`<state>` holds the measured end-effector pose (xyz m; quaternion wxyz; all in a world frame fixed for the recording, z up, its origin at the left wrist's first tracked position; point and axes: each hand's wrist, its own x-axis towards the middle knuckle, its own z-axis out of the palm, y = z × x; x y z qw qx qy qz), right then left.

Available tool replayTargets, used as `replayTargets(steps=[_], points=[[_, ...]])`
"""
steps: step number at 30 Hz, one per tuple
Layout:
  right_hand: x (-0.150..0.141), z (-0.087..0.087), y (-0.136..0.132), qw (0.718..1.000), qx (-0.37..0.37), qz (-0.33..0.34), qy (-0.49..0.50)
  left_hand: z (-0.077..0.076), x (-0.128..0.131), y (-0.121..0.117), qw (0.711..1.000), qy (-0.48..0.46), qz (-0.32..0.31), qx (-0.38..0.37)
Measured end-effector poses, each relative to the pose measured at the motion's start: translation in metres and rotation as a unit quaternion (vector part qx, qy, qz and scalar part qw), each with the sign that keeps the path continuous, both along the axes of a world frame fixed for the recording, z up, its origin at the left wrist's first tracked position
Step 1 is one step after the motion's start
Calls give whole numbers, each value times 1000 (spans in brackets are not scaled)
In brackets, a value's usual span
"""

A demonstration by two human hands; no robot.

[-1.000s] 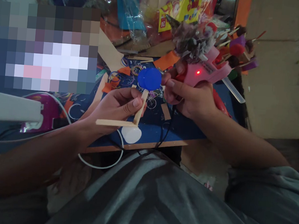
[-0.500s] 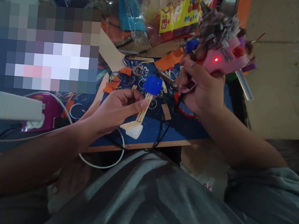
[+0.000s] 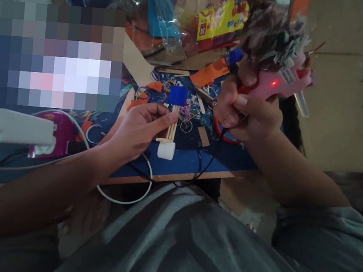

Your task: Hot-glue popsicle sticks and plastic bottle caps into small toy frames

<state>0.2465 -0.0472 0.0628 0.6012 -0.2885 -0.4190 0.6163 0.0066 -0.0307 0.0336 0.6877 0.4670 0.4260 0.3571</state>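
Between thumb and fingers, my left hand [image 3: 149,119] pinches a small craft model of wooden sticks [image 3: 172,127] over the table. A blue cap [image 3: 178,96] sits at the model's far end and a white cap [image 3: 166,150] at its near end. My right hand [image 3: 249,105] is wrapped round a pink hot glue gun [image 3: 270,81] with a lit red light. The gun's black cord hangs below that hand. Red-handled scissors [image 3: 230,135] lie partly hidden beneath my right hand.
Rubber bands, orange paper scraps [image 3: 210,73] and loose sticks litter the blue table [image 3: 185,167]. A purple power adapter [image 3: 45,142] with a white plug [image 3: 18,127] and cable lies left. Clear plastic bags [image 3: 165,17] are heaped at the back. A blurred patch covers the upper left.
The stick model has turned in my left hand, so the white cap shows more side-on. My right hand with the glue gun has shifted slightly right and its cord now shows hanging down.
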Motion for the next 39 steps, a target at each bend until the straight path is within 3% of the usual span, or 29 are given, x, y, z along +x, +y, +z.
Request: replayTargets(steps=[7, 12, 17, 24, 29, 33, 39], points=[[14, -16, 10, 988, 19, 146, -38, -5, -2, 4, 997, -60, 51, -11], [24, -29, 14, 982, -17, 178, -56, -4, -2, 5, 995, -64, 74, -4], [22, -23, 11, 981, 10, 193, -11, -3, -4, 8, 995, -77, 49, -34], [11, -10, 8, 995, -21, 87, -32, -2, -5, 7, 996, -71, 53, -32], [13, -11, 12, 997, -34, 63, -42, 7, 0, 3, 994, -63, 65, -58], [7, -18, 13, 996, -57, 0, -75, 10, 0, 0, 995, -77, 14, -64], [-1, -36, 7, 978, -114, 51, -165, 10, 1, -4, 990, -98, -50, -85]])
